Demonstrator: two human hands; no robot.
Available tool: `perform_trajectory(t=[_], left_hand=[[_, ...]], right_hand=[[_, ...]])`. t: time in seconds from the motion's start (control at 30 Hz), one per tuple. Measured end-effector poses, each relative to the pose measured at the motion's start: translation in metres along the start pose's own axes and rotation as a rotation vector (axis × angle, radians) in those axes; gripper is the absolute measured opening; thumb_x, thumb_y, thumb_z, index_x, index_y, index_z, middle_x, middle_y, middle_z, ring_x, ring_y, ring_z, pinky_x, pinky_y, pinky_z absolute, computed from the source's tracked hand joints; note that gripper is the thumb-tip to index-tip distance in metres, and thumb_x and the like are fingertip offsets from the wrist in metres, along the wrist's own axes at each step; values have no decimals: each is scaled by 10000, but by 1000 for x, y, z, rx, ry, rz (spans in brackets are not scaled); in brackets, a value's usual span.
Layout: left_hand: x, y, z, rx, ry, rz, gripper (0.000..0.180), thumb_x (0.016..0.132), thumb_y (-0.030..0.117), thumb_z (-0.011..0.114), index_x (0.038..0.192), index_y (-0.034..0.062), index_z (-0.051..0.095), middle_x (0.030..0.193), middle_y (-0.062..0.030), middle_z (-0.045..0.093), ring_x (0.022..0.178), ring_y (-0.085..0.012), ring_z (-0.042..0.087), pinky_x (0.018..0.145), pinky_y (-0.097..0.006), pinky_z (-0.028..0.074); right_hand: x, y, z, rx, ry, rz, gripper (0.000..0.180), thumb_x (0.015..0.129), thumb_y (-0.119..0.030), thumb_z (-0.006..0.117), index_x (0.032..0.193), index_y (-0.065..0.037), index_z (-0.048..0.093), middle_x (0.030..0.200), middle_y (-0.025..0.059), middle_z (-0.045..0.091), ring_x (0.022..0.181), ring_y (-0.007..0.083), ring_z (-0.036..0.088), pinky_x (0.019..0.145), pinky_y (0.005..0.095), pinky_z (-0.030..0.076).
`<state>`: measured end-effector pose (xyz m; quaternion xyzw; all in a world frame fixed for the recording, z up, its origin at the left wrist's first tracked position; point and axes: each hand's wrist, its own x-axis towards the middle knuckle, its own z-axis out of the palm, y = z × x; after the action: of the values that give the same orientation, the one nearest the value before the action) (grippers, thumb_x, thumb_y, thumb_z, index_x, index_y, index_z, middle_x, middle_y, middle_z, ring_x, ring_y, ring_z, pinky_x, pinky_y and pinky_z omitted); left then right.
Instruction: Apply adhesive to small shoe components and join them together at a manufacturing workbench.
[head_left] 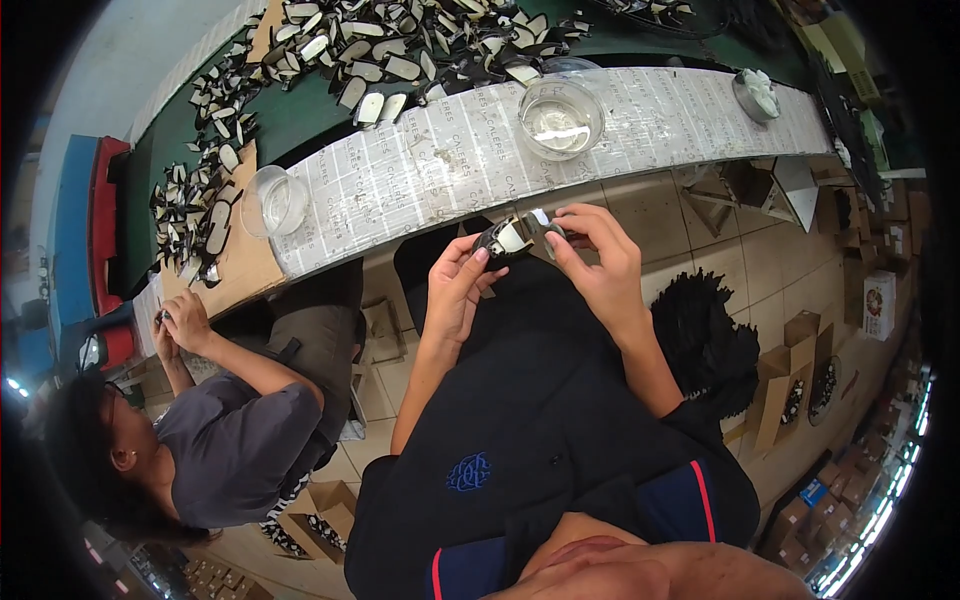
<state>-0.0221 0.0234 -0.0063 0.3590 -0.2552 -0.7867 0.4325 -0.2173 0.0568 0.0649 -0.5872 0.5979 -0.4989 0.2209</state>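
Observation:
My left hand (455, 287) is closed on a small black piece with a pale oval face (508, 238), tilted above my lap. It resembles the parts heaped on the bench, though its exact kind is unclear. Close beside it, my right hand (606, 262) pinches a small dark item with a white tip (541, 217), partly hidden by the fingers. Whether the two held things touch cannot be made out. Both hands are just in front of the bench edge.
A paper-covered bench (430, 180) curves ahead, bearing a clear plastic tub (560, 125), another tub (273, 202) and a small bowl (757, 97). Behind lies a heap of black-and-pale parts (370, 60). A co-worker (240, 420) sits to my left; cardboard boxes (790, 375) stand right.

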Motion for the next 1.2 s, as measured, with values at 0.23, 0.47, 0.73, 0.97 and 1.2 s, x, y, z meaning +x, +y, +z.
perform_trajectory(t=[0.23,0.47,0.73,0.97,1.2], left_hand=[[-1,0,3,11,-5,17,256,964,97,597,1186,-25,565,1074,-94,649,956,-134,642,842,-320,579],[-1,1,2,41,-5,28,253,964,93,595,1185,-26,564,1069,-95,648,949,-134,645,843,-314,582],[1,2,3,49,-9,24,251,968,84,586,1195,-21,564,1071,-88,648,948,-130,644,847,-313,580],[-5,6,-2,-118,-53,-9,318,959,105,608,1245,-14,533,1117,-104,646,983,-171,656,877,-328,582],[-35,33,16,-726,-430,-178,373,872,-13,676,1181,37,472,1018,-77,529,951,-239,664,799,-343,640]], right_hand=[[-6,-7,7,58,-73,-45,200,819,-11,740,995,25,652,1059,130,650,859,187,678,712,271,579],[-9,-5,14,56,-150,-65,208,822,-18,740,1007,23,655,1064,127,649,876,182,675,729,268,574],[-8,0,6,394,-125,211,168,891,-27,680,1039,35,632,1121,117,636,941,150,642,771,268,556],[10,24,-11,626,51,203,124,949,-42,590,1061,7,613,1152,132,643,946,138,629,754,271,545],[88,136,-23,771,336,263,149,984,-123,581,1107,-39,585,1168,104,658,978,147,630,831,293,516]])
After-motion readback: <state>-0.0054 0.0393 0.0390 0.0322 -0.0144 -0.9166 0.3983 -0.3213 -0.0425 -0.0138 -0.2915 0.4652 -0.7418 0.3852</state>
